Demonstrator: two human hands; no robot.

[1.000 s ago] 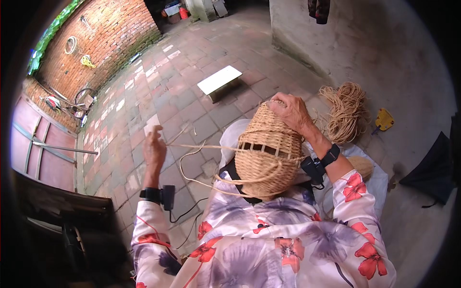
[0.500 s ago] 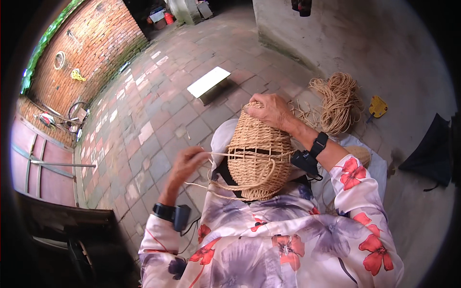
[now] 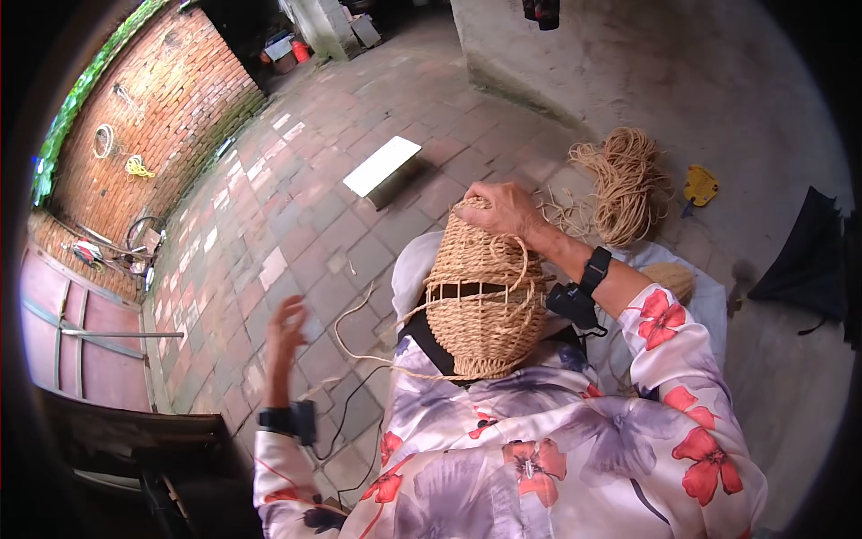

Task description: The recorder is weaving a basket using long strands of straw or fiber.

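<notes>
A woven straw-coloured basket (image 3: 485,332) rests upright on my lap, with a dark gap and bare upright strands across its middle. My right hand (image 3: 503,214) is closed over the basket's top end and holds it. Loose cord (image 3: 355,352) trails from the weave to the left in a bend, and another loop lies against the basket's upper right face. My left hand (image 3: 285,331) is raised out to the left, away from the basket. Its fingers look slightly curled and apart, a bit blurred, with nothing visible in them.
A heap of tan cord (image 3: 624,184) lies on the floor to the right, near a yellow fly-swatter-like piece (image 3: 700,186). A low white-topped stool (image 3: 383,166) stands ahead on the paving. A dark folded cloth-like object (image 3: 802,265) is at far right; a pink metal door (image 3: 85,323) is left.
My left hand has let go of the cord and swung outward to the left. The cord it pulled taut now hangs slack in a bend. My right hand stays on the basket.
</notes>
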